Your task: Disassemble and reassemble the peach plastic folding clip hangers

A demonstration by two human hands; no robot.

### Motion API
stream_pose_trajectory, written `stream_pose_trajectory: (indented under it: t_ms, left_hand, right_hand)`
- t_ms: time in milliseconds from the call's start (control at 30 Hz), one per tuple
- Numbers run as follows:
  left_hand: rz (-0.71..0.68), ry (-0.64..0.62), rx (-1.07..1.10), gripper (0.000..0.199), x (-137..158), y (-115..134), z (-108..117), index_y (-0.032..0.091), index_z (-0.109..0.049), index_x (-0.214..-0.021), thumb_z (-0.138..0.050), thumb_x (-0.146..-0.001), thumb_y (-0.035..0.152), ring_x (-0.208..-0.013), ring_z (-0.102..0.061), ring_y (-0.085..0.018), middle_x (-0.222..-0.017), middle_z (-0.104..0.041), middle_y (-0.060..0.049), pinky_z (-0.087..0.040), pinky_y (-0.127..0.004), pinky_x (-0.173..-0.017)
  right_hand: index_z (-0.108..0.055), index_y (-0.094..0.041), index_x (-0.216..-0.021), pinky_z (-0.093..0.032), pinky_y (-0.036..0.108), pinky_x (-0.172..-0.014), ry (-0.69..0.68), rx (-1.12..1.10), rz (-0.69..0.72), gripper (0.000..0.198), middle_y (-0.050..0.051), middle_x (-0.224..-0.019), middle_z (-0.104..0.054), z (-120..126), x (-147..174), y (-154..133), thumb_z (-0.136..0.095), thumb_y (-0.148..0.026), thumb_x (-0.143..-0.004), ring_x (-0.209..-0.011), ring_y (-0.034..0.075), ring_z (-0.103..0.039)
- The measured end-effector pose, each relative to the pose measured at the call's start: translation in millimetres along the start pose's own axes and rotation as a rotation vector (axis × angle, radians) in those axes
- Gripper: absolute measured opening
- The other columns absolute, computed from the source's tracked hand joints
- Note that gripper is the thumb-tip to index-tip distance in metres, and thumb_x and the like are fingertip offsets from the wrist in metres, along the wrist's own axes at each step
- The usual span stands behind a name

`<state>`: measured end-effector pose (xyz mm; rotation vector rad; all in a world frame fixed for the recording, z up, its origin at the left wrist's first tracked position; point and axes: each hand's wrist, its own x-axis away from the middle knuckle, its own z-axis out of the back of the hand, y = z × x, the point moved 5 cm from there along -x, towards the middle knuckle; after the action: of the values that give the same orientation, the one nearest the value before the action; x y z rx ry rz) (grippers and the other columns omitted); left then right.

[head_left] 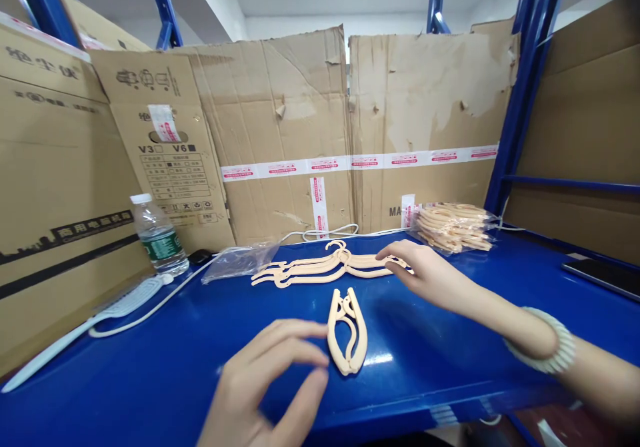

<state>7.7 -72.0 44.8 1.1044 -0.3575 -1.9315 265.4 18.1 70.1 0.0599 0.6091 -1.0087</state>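
A cream plastic folding hanger (331, 344), folded up, lies on the blue table near its front edge. Beside its left side is my left hand (273, 380), thumb and fingers apart, the index fingertip at the hanger's edge; whether it touches I cannot tell. Farther back, several unfolded hangers (310, 278) of the same kind lie stacked with their hooks towards the back. Over the right end of that stack is my right hand (419, 268), fingers and thumb spread, partly hiding the hanger arms. Around the right wrist sits a pale coiled band (543, 340).
A clear bag of folded hangers (453, 227) lies at the back right. An empty clear bag (240, 264), a water bottle (161, 237), a white hairbrush (125, 304) and a cable are at left. A phone (603, 279) lies right. Cardboard (280, 127) walls the back.
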Motion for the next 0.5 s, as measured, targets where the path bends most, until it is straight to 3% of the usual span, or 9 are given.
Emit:
stream_pose_trajectory:
  t_ms: [100, 233, 400, 500]
  left_hand:
    - [0.029, 0.112, -0.133, 0.025, -15, -9, -11, 0.026, -0.070, -0.084, -0.049, -0.092, 0.036, -0.103, -0.065, -0.029, -0.107, -0.071, -0.006, -0.053, -0.043, -0.092]
    - [0.132, 0.041, -0.120, 0.025, -17, -33, -25, 0.025, -0.067, -0.095, -0.044, -0.094, 0.034, -0.104, -0.066, -0.028, -0.108, -0.071, -0.006, -0.054, -0.044, -0.091]
    - [0.221, -0.035, -0.030, 0.025, -11, -38, -27, 0.025, -0.067, -0.102, -0.046, -0.093, 0.036, -0.106, -0.065, -0.028, -0.110, -0.070, -0.007, -0.053, -0.044, -0.094]
    - [0.272, -0.051, 0.019, 0.029, -11, -37, -30, 0.025, -0.063, -0.112, -0.049, -0.091, 0.039, -0.109, -0.064, -0.029, -0.114, -0.069, -0.008, -0.052, -0.045, -0.096]
  right_hand:
    - [-0.065, -0.015, -0.106, -0.050, 0.041, -0.087, -0.038, 0.082, 0.016, 0.023, 0.013, -0.104, -0.069, -27, -13, 22, -0.049, -0.011, -0.089, -0.099, 0.026, -0.063]
    - [-0.068, -0.014, -0.099, -0.051, 0.040, -0.083, -0.059, 0.092, 0.034, 0.020, 0.013, -0.097, -0.069, -53, -16, 39, -0.053, -0.009, -0.086, -0.091, 0.025, -0.064]
    - [-0.067, -0.013, -0.100, -0.049, 0.042, -0.088, -0.053, 0.082, 0.031, 0.020, 0.015, -0.104, -0.066, -54, -13, 47, -0.050, -0.011, -0.090, -0.098, 0.026, -0.061]
    - [-0.068, -0.014, -0.095, -0.050, 0.039, -0.084, -0.086, 0.059, 0.030, 0.017, 0.013, -0.096, -0.068, -53, -12, 47, -0.051, -0.015, -0.091, -0.091, 0.025, -0.061]
